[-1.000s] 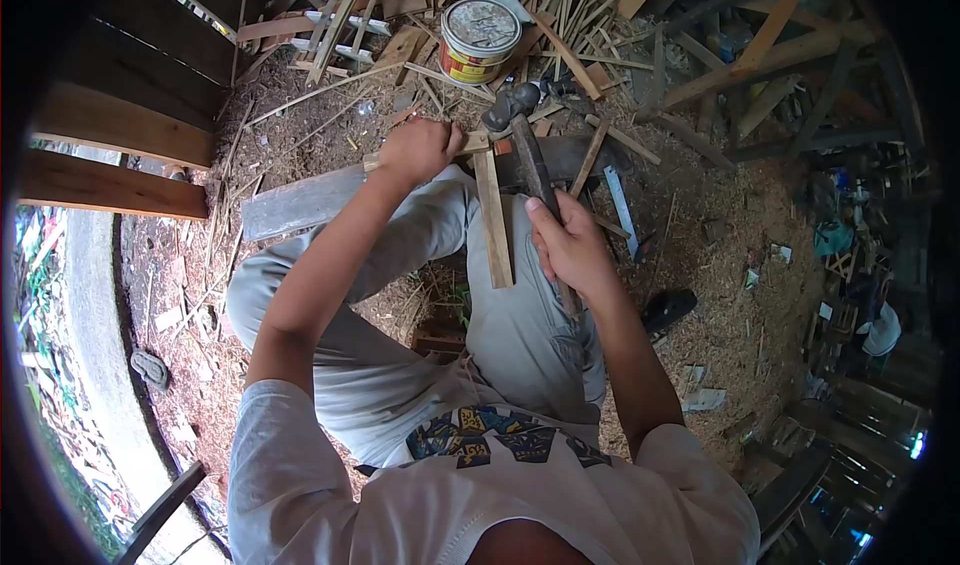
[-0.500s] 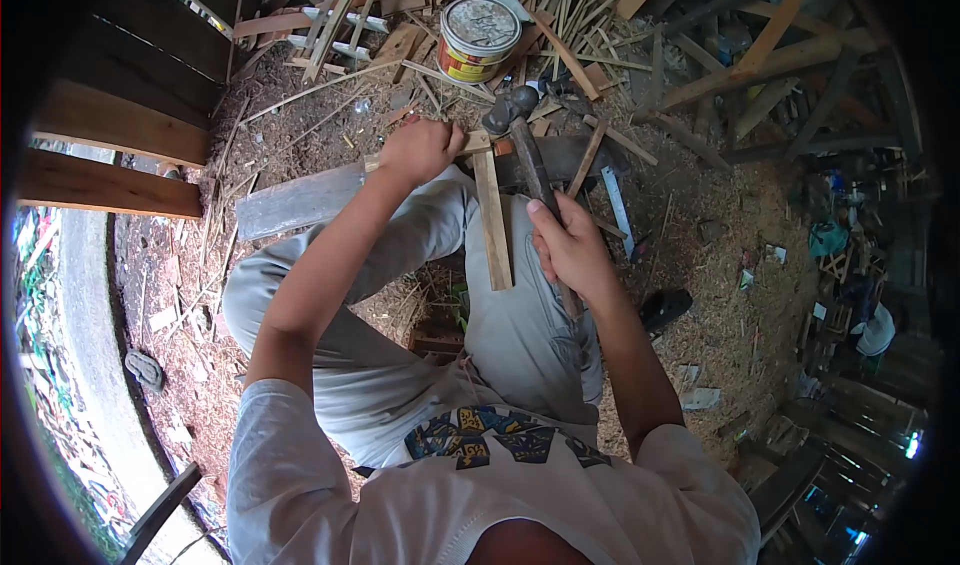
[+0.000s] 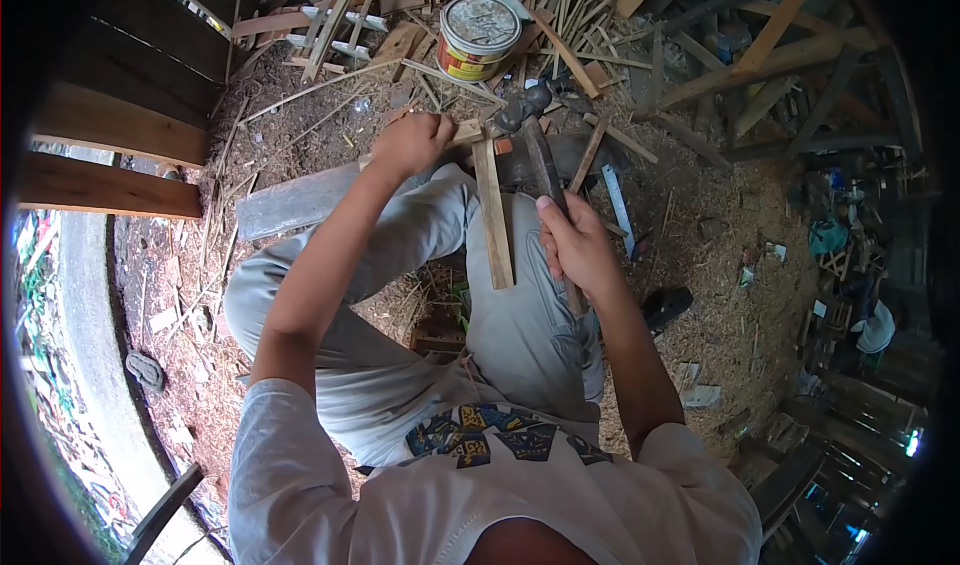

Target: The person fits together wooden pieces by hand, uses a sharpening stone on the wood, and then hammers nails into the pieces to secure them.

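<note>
My right hand is wrapped round the dark wooden handle of a hammer; the hammer's dark head lies just beyond the wood pieces. My left hand is closed on a short light wooden piece, whose right end shows past the fingers. From that end a longer wooden strip extends down over my right thigh. The two pieces meet near the hammer head. A wide grey board lies to the left, partly under my left forearm.
A paint bucket stands ahead among scattered wood strips. A metal ruler-like strip and a thin stick lie right of the hammer. Leaning beams fill the upper right. Dark footwear is near my right forearm.
The hammer and my right hand have shifted slightly to the right. My left hand has moved a little left, showing more of the short piece's end.
</note>
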